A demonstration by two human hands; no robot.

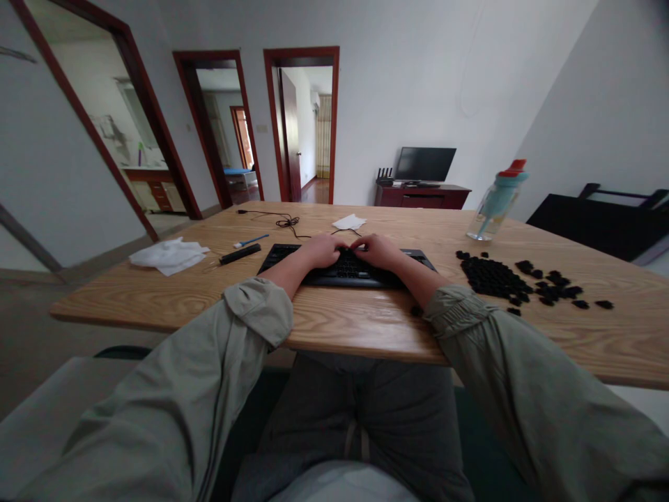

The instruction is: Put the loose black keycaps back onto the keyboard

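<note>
A black keyboard (349,273) lies on the wooden table in front of me, partly covered by my hands and forearms. My left hand (323,251) rests over its middle with the fingers curled in. From the other side my right hand (377,251) reaches in, its fingers pressed together and pointing left. The fingertips of both hands nearly meet at the keyboard's upper rows. Something small and dark shows between them, too small to make out. Loose black keycaps (491,277) are spread to the right of the keyboard, several in a tight group, others scattered.
Left of the keyboard lie a black-handled tool (240,254), a blue brush (251,241) and crumpled white tissue (170,256). A coiled cable (287,221) and a white paper (349,222) lie behind it. A clear bottle (496,202) with a red lid stands at the back right.
</note>
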